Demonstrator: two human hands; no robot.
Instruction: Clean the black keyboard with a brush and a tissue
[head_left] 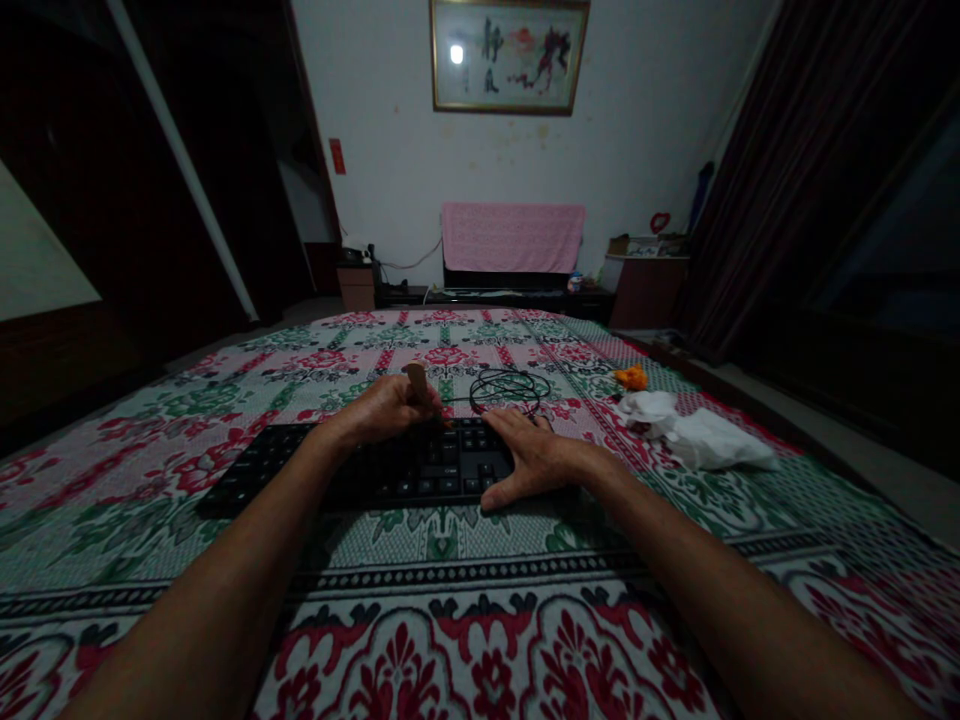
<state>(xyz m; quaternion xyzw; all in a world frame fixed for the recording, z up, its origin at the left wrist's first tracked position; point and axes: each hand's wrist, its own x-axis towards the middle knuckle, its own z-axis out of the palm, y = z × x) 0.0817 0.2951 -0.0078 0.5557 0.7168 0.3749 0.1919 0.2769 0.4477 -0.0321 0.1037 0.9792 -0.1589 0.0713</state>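
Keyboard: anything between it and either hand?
The right hand rests on the keyboard, nothing visible between. By the left hand, only the brown-handled tool it grips; the coiled cable lies beyond.

High on the wall (360, 60), a gold-framed picture (517, 75) with dark characters, red marks and a bright spot of glare; lower and to the left, a red strip (337, 156); below the picture, a pink cloth (514, 237) draped over a black panel (510, 280); to the right, a cabinet (646, 292) with a red heart (659, 222) above it, near a dark curtain (750, 200); on the flowered spread (450, 645), toward the right, an orange bundle (631, 377); just beside it, a crumpled white wad (720, 440), paper or plastic impossible to tell.
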